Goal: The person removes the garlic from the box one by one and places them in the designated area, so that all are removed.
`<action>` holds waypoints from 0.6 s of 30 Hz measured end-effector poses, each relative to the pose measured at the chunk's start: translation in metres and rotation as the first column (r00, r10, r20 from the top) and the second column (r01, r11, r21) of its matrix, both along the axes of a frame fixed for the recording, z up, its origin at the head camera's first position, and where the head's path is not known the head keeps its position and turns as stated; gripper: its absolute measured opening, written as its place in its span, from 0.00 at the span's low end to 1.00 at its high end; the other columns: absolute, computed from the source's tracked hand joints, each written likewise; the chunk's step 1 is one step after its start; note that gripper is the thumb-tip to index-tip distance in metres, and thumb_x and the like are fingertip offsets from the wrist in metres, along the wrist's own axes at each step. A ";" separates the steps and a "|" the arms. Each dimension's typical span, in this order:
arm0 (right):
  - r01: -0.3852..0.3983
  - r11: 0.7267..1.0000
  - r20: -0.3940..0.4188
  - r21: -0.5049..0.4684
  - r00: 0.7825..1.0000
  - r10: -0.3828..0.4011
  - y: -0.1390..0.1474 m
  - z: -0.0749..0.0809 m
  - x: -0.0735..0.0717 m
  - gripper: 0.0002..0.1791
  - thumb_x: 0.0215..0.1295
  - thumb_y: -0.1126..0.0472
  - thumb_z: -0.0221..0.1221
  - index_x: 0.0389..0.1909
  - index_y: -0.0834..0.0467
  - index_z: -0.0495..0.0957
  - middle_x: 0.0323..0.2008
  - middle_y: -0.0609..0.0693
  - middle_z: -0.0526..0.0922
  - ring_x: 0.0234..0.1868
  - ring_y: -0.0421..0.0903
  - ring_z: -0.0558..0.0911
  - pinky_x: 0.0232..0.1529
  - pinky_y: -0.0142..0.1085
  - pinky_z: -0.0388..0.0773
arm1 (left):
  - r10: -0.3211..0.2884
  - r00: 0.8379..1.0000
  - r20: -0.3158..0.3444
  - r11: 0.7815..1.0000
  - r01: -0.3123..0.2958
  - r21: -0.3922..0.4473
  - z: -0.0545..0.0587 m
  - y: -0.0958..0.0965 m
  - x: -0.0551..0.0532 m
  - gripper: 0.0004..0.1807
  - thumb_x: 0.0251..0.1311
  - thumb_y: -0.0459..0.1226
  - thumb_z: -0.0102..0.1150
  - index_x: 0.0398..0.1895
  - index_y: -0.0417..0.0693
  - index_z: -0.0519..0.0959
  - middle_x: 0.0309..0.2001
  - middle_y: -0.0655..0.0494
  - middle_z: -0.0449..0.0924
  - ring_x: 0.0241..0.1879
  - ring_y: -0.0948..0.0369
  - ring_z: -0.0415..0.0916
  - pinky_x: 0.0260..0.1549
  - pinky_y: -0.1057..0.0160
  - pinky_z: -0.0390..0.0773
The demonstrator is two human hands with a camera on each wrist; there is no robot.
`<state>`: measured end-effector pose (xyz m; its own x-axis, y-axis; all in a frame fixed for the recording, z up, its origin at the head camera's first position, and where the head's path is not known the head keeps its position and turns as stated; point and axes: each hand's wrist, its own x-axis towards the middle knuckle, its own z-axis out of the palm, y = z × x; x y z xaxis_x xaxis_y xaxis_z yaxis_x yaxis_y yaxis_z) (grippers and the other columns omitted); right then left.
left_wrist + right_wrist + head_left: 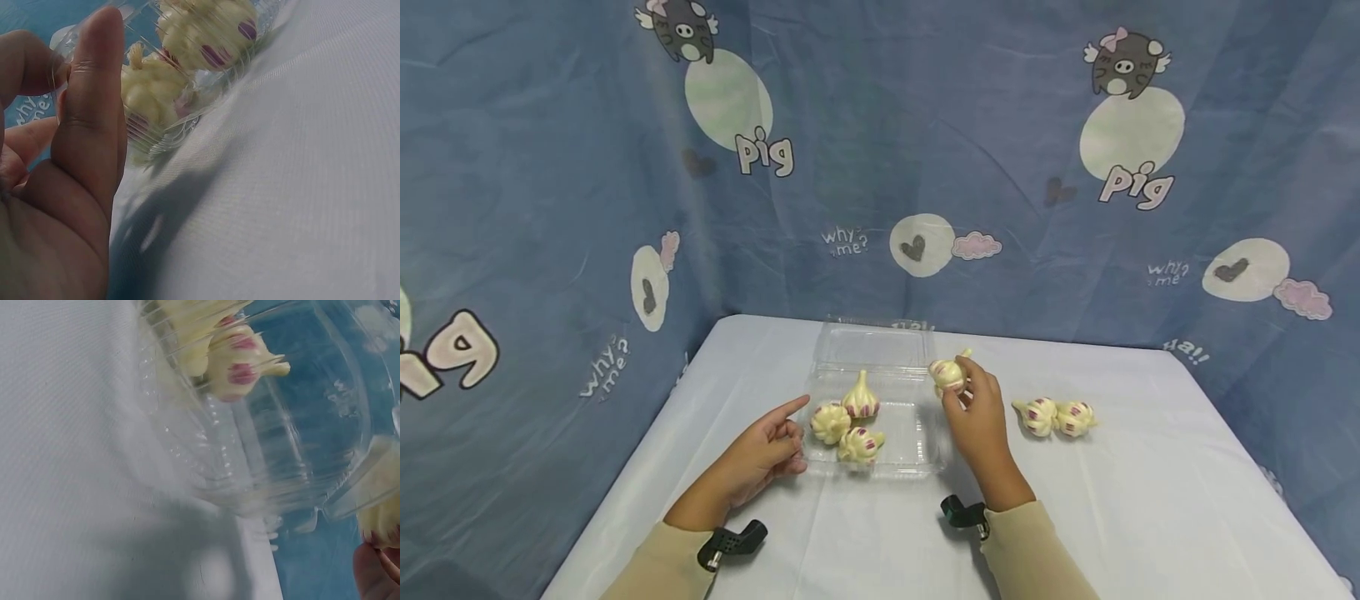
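Observation:
My right hand (982, 414) holds a garlic bulb (948, 374) in its fingertips, above the right edge of a clear plastic clamshell box (906, 468). The right wrist view shows this garlic bulb (382, 519) at its right edge, gripped by fingertips that are partly out of frame. At the box's left side, my left hand (758, 455) pinches the rim, index finger stretched out along it. In the left wrist view a finger (90, 94) lies against the clear wall. Inside the box, three garlic bulbs (861, 398) with purple patches sit together on the left.
Two more garlic bulbs (1037, 416) lie side by side on the white tablecloth (1150, 500), right of my right hand. The box's lid (874, 345) stands raised at the back. A blue printed curtain (1000, 167) hangs behind the table.

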<state>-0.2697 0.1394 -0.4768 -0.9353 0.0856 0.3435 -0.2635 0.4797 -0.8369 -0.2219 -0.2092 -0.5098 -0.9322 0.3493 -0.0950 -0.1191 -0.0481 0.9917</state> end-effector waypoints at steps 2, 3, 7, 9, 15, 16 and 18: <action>0.007 1.000 0.001 -0.001 1.000 -0.007 0.002 0.000 0.001 0.29 0.71 0.62 0.58 0.73 0.55 0.71 0.62 0.63 0.70 0.60 0.58 0.79 0.62 0.45 0.83 | 0.002 1.000 0.004 1.000 -0.002 0.006 0.001 0.000 0.000 0.42 0.73 0.25 0.51 0.86 0.49 0.48 0.39 0.55 0.69 0.32 0.64 0.74 0.37 0.64 0.89; 0.012 1.000 0.002 0.000 1.000 -0.012 0.002 0.000 0.002 0.29 0.71 0.62 0.57 0.73 0.55 0.71 0.62 0.63 0.70 0.60 0.57 0.79 0.62 0.46 0.83 | 0.003 1.000 0.006 1.000 -0.003 0.009 0.001 0.000 0.000 0.42 0.73 0.25 0.51 0.86 0.49 0.48 0.39 0.55 0.69 0.32 0.64 0.74 0.37 0.64 0.89; 0.030 0.999 0.004 0.018 1.000 -0.030 0.006 0.000 0.004 0.28 0.72 0.61 0.56 0.73 0.54 0.72 0.63 0.63 0.71 0.59 0.56 0.77 0.62 0.47 0.83 | 0.006 1.000 0.004 1.000 -0.006 0.018 0.001 0.001 0.000 0.42 0.73 0.24 0.51 0.86 0.48 0.47 0.39 0.55 0.69 0.32 0.64 0.74 0.37 0.64 0.89; 0.040 0.999 0.003 0.027 0.999 -0.040 0.008 -0.001 0.005 0.28 0.72 0.61 0.55 0.73 0.53 0.72 0.63 0.64 0.71 0.59 0.55 0.77 0.63 0.47 0.83 | 0.006 1.000 0.003 1.000 -0.006 0.017 0.000 0.001 0.000 0.42 0.73 0.24 0.51 0.86 0.48 0.47 0.39 0.55 0.69 0.32 0.64 0.74 0.37 0.65 0.89; 0.079 0.997 -0.003 0.014 0.997 -0.079 0.015 -0.003 0.008 0.28 0.71 0.62 0.55 0.72 0.52 0.74 0.63 0.63 0.72 0.62 0.55 0.77 0.62 0.46 0.83 | 0.009 1.000 0.006 1.000 -0.009 0.012 -0.001 0.001 -0.001 0.42 0.73 0.24 0.51 0.86 0.49 0.48 0.40 0.54 0.69 0.33 0.64 0.74 0.38 0.64 0.89; 0.081 0.997 -0.004 0.004 0.997 -0.081 0.016 -0.004 0.008 0.28 0.72 0.62 0.55 0.72 0.53 0.74 0.63 0.63 0.72 0.62 0.55 0.78 0.63 0.47 0.83 | 0.011 1.000 0.007 1.000 -0.011 0.012 -0.001 0.001 -0.001 0.42 0.73 0.24 0.51 0.85 0.49 0.48 0.40 0.54 0.69 0.33 0.64 0.74 0.38 0.64 0.89; 0.085 0.996 -0.011 -0.018 0.996 -0.085 0.018 -0.004 0.010 0.27 0.72 0.62 0.55 0.71 0.54 0.73 0.62 0.62 0.72 0.61 0.56 0.78 0.63 0.48 0.83 | 0.016 1.000 0.008 1.000 -0.016 0.009 -0.001 0.001 -0.001 0.42 0.73 0.24 0.51 0.85 0.50 0.49 0.40 0.54 0.69 0.33 0.64 0.74 0.38 0.64 0.89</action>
<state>-0.2598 0.1575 -0.4811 -0.9204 0.1708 0.3518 -0.2320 0.4857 -0.8427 -0.2228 -0.2087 -0.5109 -0.9369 0.3351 -0.0994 -0.1264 -0.0595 0.9902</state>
